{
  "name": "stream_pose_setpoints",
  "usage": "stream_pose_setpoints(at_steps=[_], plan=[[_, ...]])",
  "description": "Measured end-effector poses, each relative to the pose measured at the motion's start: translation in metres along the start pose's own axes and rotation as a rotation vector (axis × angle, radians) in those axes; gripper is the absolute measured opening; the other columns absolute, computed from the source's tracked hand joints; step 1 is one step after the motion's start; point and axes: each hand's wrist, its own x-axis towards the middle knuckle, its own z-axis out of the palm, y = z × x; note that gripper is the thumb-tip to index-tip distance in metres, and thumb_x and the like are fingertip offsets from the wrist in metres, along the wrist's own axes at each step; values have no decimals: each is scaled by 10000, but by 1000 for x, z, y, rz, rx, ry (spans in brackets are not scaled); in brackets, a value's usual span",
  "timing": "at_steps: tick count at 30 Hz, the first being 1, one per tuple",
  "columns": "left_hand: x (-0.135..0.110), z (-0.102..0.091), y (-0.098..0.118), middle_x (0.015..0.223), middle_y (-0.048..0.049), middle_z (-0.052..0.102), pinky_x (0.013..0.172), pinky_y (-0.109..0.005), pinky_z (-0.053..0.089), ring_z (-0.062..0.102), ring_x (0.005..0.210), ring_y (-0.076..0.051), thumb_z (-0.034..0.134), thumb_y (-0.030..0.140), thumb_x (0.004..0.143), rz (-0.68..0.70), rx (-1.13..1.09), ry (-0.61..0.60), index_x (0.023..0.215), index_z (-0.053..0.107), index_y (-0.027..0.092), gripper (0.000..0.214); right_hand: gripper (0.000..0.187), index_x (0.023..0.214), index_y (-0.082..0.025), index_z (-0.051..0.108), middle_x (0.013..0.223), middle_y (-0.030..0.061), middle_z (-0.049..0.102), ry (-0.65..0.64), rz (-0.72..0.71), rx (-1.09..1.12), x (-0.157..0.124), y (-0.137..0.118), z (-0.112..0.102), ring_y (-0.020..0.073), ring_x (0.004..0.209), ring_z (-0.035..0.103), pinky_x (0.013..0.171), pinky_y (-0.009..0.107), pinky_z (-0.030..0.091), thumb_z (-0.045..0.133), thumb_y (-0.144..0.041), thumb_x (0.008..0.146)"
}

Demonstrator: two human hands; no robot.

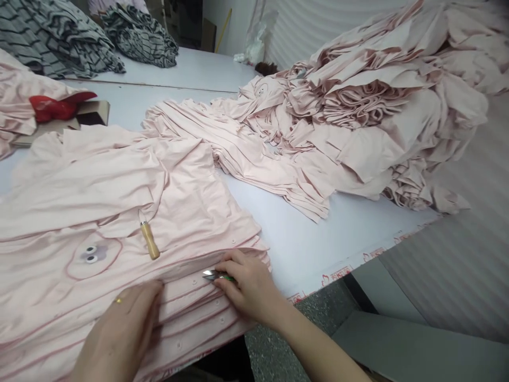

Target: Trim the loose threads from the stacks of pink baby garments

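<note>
Pink garment stack [119, 201] sits at the near edge of the table [318, 239]. My right hand [250, 289] pinches thread snips [214, 275], probably trimming its edge. My left hand [119, 334] presses flat, fingers together. Next needs careful blade aim.

wooden handle [150, 240] — tip under garment [178, 196] | snips [212, 275] — mostly under right hand [250, 292]

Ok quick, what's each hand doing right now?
Left hand: open, lying flat on the pink clothes.
Right hand: closed, holding small scissors at the pile's edge.
</note>
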Motion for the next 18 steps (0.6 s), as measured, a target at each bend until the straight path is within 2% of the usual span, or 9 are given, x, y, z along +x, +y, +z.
stream_pose_setpoints(at_steps=[4, 11, 14, 18], plan=[[-23, -14, -22, 973, 11, 748, 688, -278, 534, 711, 798, -172, 436, 411, 941, -120, 28, -19, 1059, 596, 282, 237, 97, 953, -187, 693, 1013, 35, 665, -48, -70, -69, 9, -7, 8, 197, 877, 634, 748, 301, 453, 692, -197, 857], [-57, -19, -59, 1061, 43, 742, 770, -282, 552, 714, 895, -172, 416, 514, 922, -318, 36, -68, 1029, 613, 316, 300, 85, 948, -208, 699, 1009, 28, 667, -52, -72, -115, 7, -8, 13, 196, 847, 629, 731, 301, 427, 688, -218, 864], [-59, -22, -63, 1055, 57, 740, 787, -279, 554, 714, 908, -169, 423, 536, 914, -344, 32, -67, 1024, 618, 325, 308, 50, 914, -200, 699, 982, 26, 668, -52, -73, -108, 7, -8, 16, 192, 820, 627, 711, 298, 419, 676, -213, 870], [-49, -26, -57, 1007, 52, 740, 761, -262, 560, 719, 869, -161, 424, 533, 915, -326, 7, -19, 991, 632, 319, 308, 63, 915, -204, 693, 960, 20, 669, -6, -37, -52, 8, -8, 18, 180, 825, 629, 710, 281, 422, 649, -175, 880]])
